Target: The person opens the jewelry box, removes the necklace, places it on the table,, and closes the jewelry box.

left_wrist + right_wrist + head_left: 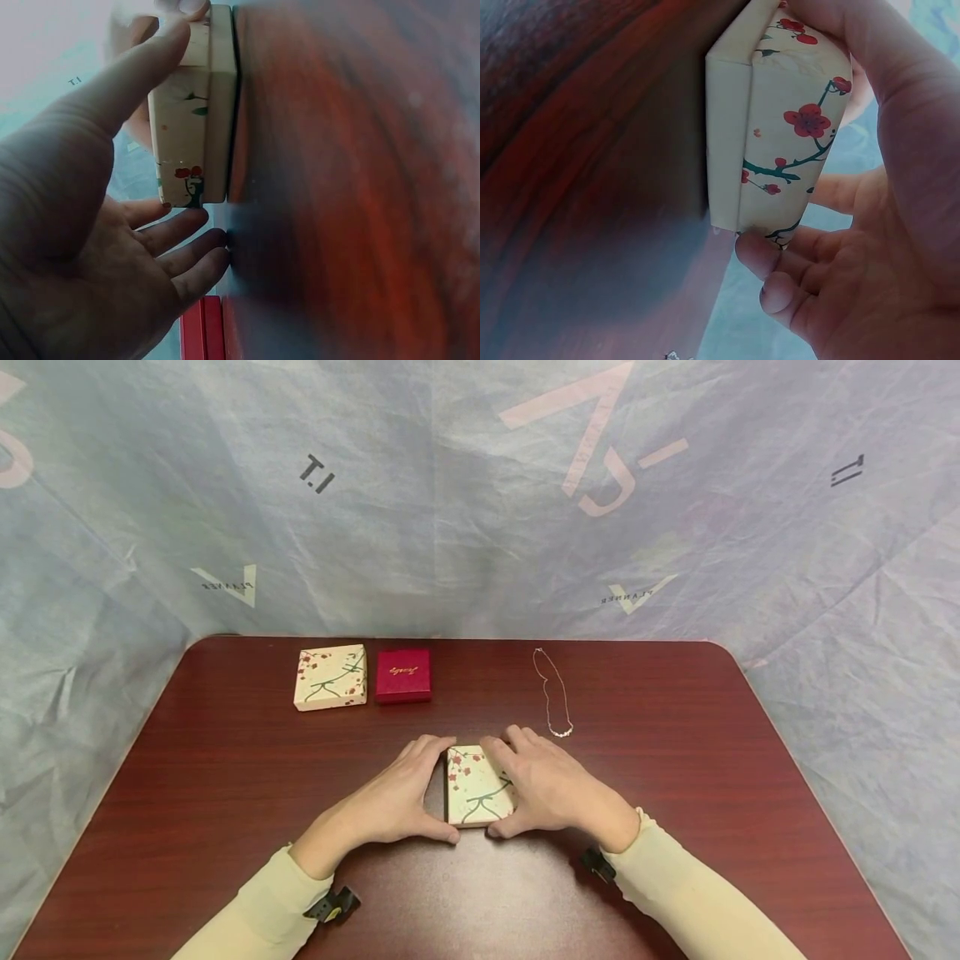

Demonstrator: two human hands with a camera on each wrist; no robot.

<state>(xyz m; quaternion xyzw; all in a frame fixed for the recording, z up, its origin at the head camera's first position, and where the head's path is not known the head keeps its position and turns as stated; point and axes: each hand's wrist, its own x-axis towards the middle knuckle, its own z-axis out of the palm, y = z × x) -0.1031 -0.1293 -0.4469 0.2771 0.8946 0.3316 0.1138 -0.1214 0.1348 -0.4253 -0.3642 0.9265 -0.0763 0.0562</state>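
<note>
A small cream gift box [476, 785] with red blossoms and dark green branches lies flat on the table between the two hands. My left hand [393, 797] spans its left side, thumb at the near edge and fingers at the far edge. From the right, my right hand [551, 785] grips the same box by its near and far edges. In the left wrist view, the patterned lid and plain base of the box [180, 127] show from the side, the thumb against it. The right wrist view shows the box's other side [787, 142] between thumb and fingers.
At the back left of the dark red table [225, 777] sit a matching floral box [330, 677] and a red box [403, 675] with gold lettering. A thin chain necklace [547, 697] lies back right. Grey printed cloth [435, 527] hangs behind the table.
</note>
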